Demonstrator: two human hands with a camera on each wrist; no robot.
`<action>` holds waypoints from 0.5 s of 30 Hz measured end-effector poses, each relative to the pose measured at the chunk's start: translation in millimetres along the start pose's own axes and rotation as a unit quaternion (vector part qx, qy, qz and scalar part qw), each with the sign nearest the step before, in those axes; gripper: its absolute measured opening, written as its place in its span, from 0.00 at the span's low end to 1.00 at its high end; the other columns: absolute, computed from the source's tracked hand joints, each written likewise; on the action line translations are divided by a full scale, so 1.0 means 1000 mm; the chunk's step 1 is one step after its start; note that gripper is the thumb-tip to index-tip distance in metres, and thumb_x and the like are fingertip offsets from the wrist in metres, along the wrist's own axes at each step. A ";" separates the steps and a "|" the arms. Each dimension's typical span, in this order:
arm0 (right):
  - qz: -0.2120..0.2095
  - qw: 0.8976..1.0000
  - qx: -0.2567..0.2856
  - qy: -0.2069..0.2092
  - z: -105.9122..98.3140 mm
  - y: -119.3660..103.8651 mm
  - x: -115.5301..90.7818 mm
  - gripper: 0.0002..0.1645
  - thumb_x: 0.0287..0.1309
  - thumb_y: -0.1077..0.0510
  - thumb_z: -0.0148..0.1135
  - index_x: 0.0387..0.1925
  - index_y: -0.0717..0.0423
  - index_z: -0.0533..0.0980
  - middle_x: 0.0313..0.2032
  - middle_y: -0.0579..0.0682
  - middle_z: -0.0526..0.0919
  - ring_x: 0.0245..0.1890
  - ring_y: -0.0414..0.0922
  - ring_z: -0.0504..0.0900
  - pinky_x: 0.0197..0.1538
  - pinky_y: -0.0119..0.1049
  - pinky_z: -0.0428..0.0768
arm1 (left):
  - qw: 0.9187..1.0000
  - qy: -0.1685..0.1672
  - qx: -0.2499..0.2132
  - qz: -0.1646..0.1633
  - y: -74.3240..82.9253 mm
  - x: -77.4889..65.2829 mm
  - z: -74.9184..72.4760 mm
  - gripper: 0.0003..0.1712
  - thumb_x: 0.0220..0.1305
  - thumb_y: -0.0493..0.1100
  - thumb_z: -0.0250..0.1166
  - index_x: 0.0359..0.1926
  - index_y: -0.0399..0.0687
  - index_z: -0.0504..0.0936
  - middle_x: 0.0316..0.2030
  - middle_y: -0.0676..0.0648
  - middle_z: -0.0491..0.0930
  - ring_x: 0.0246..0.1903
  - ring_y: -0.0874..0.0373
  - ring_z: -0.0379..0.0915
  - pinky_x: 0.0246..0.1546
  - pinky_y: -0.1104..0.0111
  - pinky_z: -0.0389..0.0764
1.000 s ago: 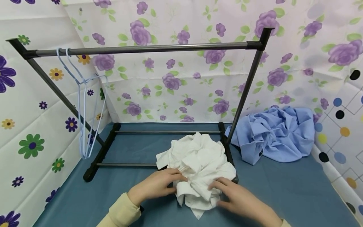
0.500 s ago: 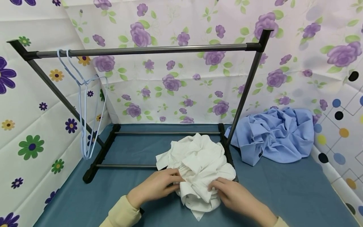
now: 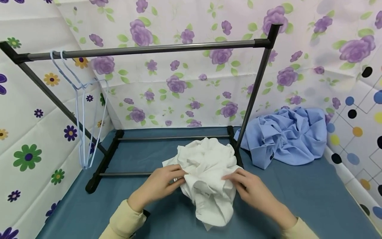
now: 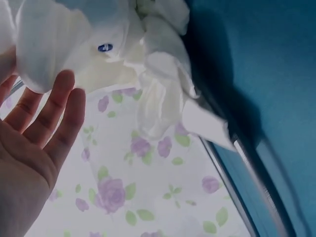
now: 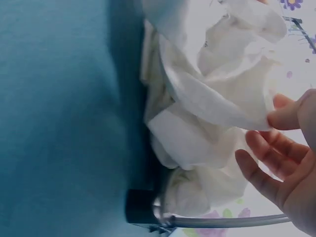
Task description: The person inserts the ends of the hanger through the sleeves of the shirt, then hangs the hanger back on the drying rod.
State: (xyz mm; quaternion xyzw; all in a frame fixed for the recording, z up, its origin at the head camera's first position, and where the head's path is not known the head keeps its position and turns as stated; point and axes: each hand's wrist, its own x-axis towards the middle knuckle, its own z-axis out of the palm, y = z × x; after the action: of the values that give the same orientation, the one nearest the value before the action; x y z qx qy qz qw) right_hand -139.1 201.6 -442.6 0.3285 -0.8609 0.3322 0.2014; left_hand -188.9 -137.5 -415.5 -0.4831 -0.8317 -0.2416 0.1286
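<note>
A crumpled white garment (image 3: 207,157) lies in a heap over the front right part of the rack's base. My left hand (image 3: 158,184) pinches its left side between thumb and fingers. On the opposite side, my right hand (image 3: 256,189) pinches a fold, with thumb and index finger on the cloth edge in the right wrist view. The front of the garment is lifted between both hands and droops toward me. A small dark blue mark (image 4: 105,48) shows on the cloth in the left wrist view.
A black metal garment rack (image 3: 149,49) stands behind the hands. Light blue hangers (image 3: 82,88) hang at the left of its bar. To the right lies a bunched blue garment (image 3: 289,139). Floral sheets (image 3: 176,83) wall in the blue-green surface (image 3: 286,186).
Both hands have risen slightly and moved away from me, lifting the garment's front part, which has opened into a larger hanging fold. The head view has shifted a little.
</note>
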 end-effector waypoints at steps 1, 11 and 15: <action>-0.004 1.000 -0.003 0.013 -0.002 0.000 0.003 0.27 0.58 0.75 0.64 0.51 0.43 0.83 0.36 0.37 0.76 0.25 0.30 0.66 0.28 0.22 0.68 | 1.000 0.014 0.006 0.001 0.000 0.001 -0.003 0.08 0.67 0.41 0.68 0.46 0.55 0.86 0.38 0.57 0.79 0.29 0.70 0.71 0.29 0.76 0.73; -0.002 0.995 -0.004 0.097 -0.032 -0.002 0.026 0.23 0.60 0.76 0.60 0.51 0.52 0.83 0.37 0.43 0.79 0.30 0.35 0.71 0.32 0.24 0.69 | 0.992 0.121 -0.006 -0.016 -0.007 0.003 -0.034 0.07 0.71 0.37 0.64 0.46 0.51 0.85 0.37 0.55 0.81 0.34 0.64 0.77 0.32 0.67 0.79; 0.002 0.992 -0.014 0.125 -0.043 -0.001 0.032 0.25 0.59 0.80 0.59 0.46 0.51 0.85 0.38 0.44 0.80 0.25 0.34 0.65 0.27 0.23 0.64 | 0.989 0.146 -0.010 -0.028 -0.006 0.005 -0.047 0.08 0.74 0.38 0.61 0.48 0.49 0.85 0.37 0.53 0.82 0.32 0.64 0.74 0.29 0.69 0.77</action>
State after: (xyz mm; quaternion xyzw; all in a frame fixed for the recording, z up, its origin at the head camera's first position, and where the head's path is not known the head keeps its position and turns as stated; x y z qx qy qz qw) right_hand -155.2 216.9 -394.2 0.2801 -0.8339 0.3593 0.3114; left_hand -197.8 -160.8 -374.9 -0.4207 -0.8145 -0.3215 0.2373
